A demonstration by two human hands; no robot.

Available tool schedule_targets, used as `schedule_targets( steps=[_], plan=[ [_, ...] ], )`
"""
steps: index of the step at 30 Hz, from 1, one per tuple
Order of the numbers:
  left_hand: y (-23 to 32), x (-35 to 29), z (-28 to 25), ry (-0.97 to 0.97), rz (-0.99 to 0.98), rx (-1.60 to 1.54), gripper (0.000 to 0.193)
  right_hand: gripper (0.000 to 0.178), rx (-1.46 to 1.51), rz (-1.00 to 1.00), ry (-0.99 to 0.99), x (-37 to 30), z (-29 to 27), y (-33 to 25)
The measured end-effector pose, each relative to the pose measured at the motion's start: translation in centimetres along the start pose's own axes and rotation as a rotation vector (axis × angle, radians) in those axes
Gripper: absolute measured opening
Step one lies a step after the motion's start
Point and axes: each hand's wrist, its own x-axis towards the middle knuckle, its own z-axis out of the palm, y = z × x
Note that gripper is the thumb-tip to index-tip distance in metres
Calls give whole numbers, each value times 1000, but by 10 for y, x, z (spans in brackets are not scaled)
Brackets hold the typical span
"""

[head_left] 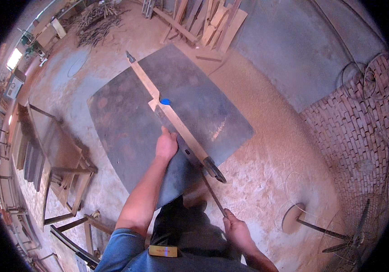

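Note:
A long wooden piece (186, 134) lies diagonally across a dark grey tabletop (126, 122). It has dark ends, a notch near its middle and a shaded side with small slots. A bright blue spot (165, 102) shows beside the notch; I cannot make out what it is. My left hand (167, 144) is closed on the side of the piece, below the notch. Lower right, my right hand (237, 230) grips the lower end of a thin dark rod (214, 196). The rod's upper end comes close to the piece's near end; whether they touch is unclear.
A standing fan (355, 238) with a round base is at the lower right. Wooden boards (217, 27) lean at the back, near a pile of sticks (97, 22). On the left stands a frame (70, 170) with stacked boards. Bricks (348, 122) line the right.

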Motion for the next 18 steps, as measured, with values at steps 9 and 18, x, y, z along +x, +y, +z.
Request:
schedule_targets(
  steps=[9,18],
  plan=[
    [-18,46,-15,-46,-58,-11,54,40,15,-27,-4,26,-5,-44],
    [-22,91,-39,57,-73,48,51,39,5,-29,6,61,6,-81]
  ],
)
